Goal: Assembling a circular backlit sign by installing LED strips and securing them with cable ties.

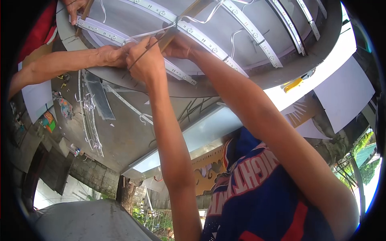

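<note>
My left hand [146, 56] is closed in a pinch at an LED strip [102, 31], near thin white wires; what its fingertips hold is hidden. A thin dark tie [168, 34] runs past those fingers. Behind a brown wooden slat [171, 37] lies my right hand [178, 47], its fingers mostly covered by the slat and strip. A co-worker's hand [114, 55] reaches in from the left and meets my left hand. Another hand [76, 8] grips the strip's far left end. Several LED strips [207, 44] cross the inside of a large round grey frame [277, 78].
A yellow-handled tool [293, 85] lies by the frame's right rim. Below, spare LED strips [90, 120] and a grey metal piece [98, 96] lie on the floor. A long pale panel [189, 138] stretches beneath my arms. White sheets [343, 92] stand at the right.
</note>
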`<state>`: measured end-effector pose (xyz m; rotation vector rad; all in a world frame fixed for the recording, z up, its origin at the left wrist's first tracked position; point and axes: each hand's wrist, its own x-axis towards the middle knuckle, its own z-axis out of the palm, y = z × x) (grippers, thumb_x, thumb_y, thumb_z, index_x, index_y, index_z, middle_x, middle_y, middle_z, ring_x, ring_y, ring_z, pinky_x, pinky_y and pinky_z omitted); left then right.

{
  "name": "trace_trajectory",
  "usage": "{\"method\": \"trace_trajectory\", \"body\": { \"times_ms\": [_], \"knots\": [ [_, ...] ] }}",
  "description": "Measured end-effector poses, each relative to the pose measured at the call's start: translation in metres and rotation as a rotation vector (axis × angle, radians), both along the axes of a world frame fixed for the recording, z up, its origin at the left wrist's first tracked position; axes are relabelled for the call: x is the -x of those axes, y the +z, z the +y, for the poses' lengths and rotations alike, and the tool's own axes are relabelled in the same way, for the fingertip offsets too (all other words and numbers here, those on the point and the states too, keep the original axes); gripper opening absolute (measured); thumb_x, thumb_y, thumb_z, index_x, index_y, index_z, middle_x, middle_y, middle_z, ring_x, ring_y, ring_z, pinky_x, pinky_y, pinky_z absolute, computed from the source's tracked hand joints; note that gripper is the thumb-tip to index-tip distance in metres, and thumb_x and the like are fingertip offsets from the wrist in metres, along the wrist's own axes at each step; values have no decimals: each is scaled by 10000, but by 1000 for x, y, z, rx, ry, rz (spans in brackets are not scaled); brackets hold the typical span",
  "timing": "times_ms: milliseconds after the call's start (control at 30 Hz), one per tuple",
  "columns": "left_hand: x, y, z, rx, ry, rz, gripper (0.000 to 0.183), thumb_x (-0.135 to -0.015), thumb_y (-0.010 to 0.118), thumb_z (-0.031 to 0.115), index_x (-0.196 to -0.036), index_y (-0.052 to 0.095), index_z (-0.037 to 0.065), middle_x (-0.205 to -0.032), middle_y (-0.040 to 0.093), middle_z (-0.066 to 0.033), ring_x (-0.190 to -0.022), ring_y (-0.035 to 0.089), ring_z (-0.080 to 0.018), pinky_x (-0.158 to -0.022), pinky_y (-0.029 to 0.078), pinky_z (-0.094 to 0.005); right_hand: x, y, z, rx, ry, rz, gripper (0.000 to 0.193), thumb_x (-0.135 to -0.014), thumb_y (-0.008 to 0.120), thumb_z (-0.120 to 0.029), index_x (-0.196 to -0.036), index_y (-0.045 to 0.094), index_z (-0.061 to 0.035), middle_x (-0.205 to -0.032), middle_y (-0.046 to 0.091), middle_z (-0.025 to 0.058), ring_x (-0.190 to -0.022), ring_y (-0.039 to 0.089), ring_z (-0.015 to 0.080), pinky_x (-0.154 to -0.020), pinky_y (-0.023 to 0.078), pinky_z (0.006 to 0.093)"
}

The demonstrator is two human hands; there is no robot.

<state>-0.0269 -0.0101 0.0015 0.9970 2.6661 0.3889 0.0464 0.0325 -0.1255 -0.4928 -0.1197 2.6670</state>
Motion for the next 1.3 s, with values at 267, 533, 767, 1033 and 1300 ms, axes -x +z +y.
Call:
{"method": "trace_trajectory", "body": {
  "times_ms": [267,533,767,1033,1300],
  "knots": [
    [13,12,-13,4,-209,40,204,-814,651,257,-963,750,159,-844,697,-135,-844,660,-343,-724,522,-424,-5,16,-1,-3,13,-215,250,-951,510,-253,-1063,615,-55,-1036,656,93,-958,621,214,-823,498,347],
    [33,17,-26,-468,-98,-432,176,-817,719,148,-925,723,8,-799,681,-40,-759,619,-133,-711,473,-258,-40,73,-29,-15,143,-969,306,-893,537,-221,-1076,651,-3,-1076,657,149,-1011,619,275,-847,479,391],
    [71,32,15,-90,-45,-784,257,-866,698,176,-1092,685,55,-887,627,14,-764,543,-74,-675,451,-227,-53,130,-45,-1249,-57,-1103,274,-815,657,-211,-980,675,7,-920,658,200,-763,629,370,-708,497,433],
    [89,42,31,147,-156,-1049,283,-803,753,161,-1054,687,47,-836,597,5,-702,498,-70,-529,436,-222,-11,131,-16,-1266,-265,-1164,228,-815,682,-240,-925,717,-43,-765,667,175,-645,623,336,-623,483,397],
    [65,41,19,-74,-10,-779,133,-835,684,90,-955,697,33,-804,634,-30,-659,552,-100,-543,457,-239,-12,124,-12,-1308,-326,-1028,254,-860,654,-242,-1001,719,-41,-885,674,245,-762,677,340,-685,516,399]
  ]
}}
